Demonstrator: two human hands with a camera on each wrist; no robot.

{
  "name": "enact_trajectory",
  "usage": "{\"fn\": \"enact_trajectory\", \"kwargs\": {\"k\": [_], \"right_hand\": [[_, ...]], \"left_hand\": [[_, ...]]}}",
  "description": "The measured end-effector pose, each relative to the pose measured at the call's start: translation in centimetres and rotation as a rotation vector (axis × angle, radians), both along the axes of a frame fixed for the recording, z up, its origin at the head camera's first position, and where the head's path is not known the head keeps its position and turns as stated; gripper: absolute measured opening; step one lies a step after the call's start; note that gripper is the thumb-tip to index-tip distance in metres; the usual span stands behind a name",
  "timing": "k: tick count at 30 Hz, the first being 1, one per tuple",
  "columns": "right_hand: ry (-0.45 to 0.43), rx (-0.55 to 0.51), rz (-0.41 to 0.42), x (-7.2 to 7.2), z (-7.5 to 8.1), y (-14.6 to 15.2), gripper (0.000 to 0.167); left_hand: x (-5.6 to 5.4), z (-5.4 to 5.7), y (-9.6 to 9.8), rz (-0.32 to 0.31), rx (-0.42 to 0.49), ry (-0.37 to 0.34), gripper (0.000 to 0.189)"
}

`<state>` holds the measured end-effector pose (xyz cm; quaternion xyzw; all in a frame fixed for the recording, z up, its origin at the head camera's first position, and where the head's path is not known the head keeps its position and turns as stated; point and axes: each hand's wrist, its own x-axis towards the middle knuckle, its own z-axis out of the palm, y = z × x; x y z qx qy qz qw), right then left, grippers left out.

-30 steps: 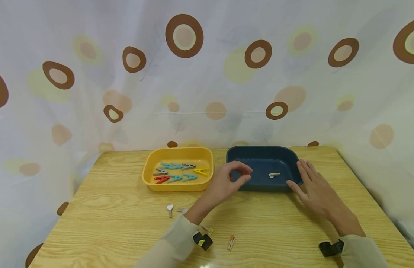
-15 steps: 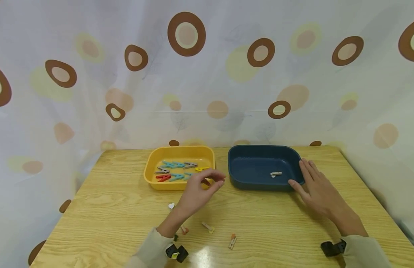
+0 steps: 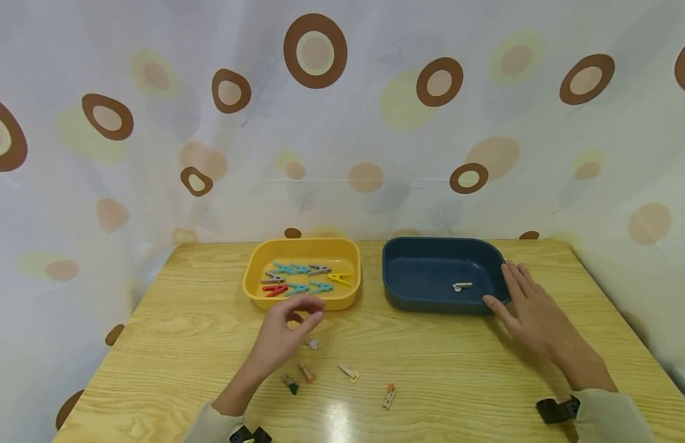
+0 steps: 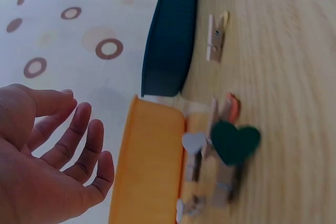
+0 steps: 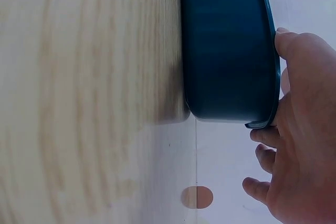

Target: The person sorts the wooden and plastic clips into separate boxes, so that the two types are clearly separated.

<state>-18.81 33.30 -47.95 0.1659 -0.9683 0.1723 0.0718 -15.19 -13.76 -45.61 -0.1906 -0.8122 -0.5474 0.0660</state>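
My left hand [image 3: 284, 332] hovers in front of the yellow tray [image 3: 303, 246], fingers loosely bent and nothing between them; the left wrist view confirms this. Below it lie small wooden clothespins with ornaments: a white heart one [image 3: 313, 344], a green heart one [image 4: 235, 142], a reddish one [image 3: 306, 373], a yellow one [image 3: 349, 373] and an orange one [image 3: 389, 397]. With straight fingers, my right hand [image 3: 536, 314] rests on the right front corner of the dark blue tray [image 3: 436, 304], thumb at its front rim. One small clothespin [image 3: 463, 286] lies inside that tray.
Several plastic clothespins, turquoise, grey, red [image 3: 275, 290] and yellow [image 3: 340, 279], lie in the yellow tray. Both trays stand side by side at the back of the wooden table [image 3: 442, 369], before a patterned curtain [image 3: 364, 123].
My left hand has moved left and toward me, from the blue tray past the yellow one, with nothing in it. The right hand has stayed at the blue tray's corner.
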Motion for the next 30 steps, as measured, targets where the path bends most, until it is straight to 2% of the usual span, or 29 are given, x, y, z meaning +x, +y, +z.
{"fn": "enact_trajectory", "kwargs": {"k": [10, 14, 17, 21, 30], "right_hand": [[0.007, -0.003, 0.01, -0.1, -0.1, 0.1, 0.083], [0.013, -0.003, 0.013, -0.1, -0.1, 0.2, 0.083], [0.016, -0.008, 0.012, 0.0, 0.0, 0.2, 0.083], [0.01, -0.013, 0.015, -0.1, -0.1, 0.1, 0.083], [0.026, -0.016, 0.017, -0.1, -0.3, 0.2, 0.082]], "left_hand": [[1.8, -1.9, -2.3, 0.161, -0.063, -0.066, 0.012], [2.0, -2.6, -2.9, 0.242, -0.116, -0.053, 0.016], [2.0, -3.0, -3.4, 0.279, -0.164, -0.068, 0.018], [2.0, -3.3, -3.9, 0.293, -0.213, -0.105, 0.023], [1.8, -3.7, -4.3, 0.267, -0.321, -0.132, 0.029]]}}
